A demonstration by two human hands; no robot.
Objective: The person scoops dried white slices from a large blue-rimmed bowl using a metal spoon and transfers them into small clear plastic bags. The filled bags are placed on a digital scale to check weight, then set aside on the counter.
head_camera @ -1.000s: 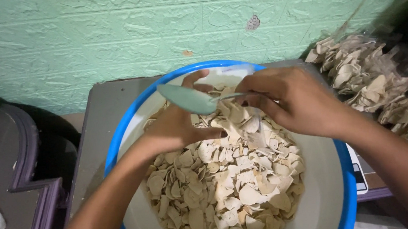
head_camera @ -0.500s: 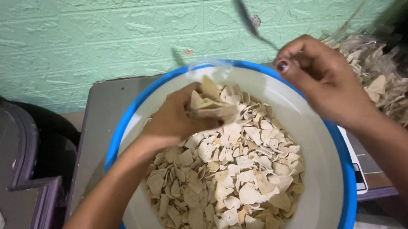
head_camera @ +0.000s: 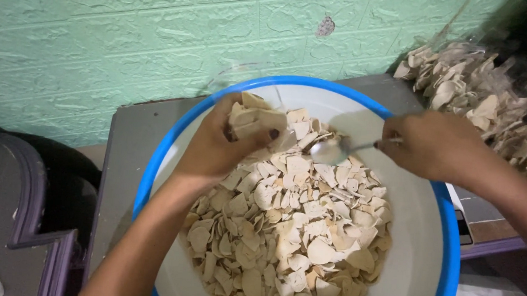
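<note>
Chips (head_camera: 282,240), pale and curled, lie heaped inside the basin (head_camera: 415,261), filling its middle and near side, with a handful of them lifted above the far rim; they look light, dry and brittle, so I would judge that a hard squeeze would snap them, and that a loose cupped hold from beneath the pile suits them better than a pinch at an edge; too many to count in the heap, several in the lifted handful; the left hand (head_camera: 227,146) hangs over the far part of the basin, its fingers (head_camera: 270,136) curled closed round that handful, thumb pressed on top; the right hand (head_camera: 437,146) hovers over the basin's right rim, its fingers closed narrow on the handle of one metal spoon (head_camera: 336,149), whose bowl points toward the lifted handful and sits just above the heap; one basin, white inside with a blue rim, stands on one grey tabletop (head_camera: 126,158); beyond the basin's right rim a clear bag of more chips (head_camera: 480,94) rests near the green wall (head_camera: 99,46); left of the basin, off the tabletop, stands a dark purple-edged piece of furniture (head_camera: 21,224); two hands in all, both the person's own.
</note>
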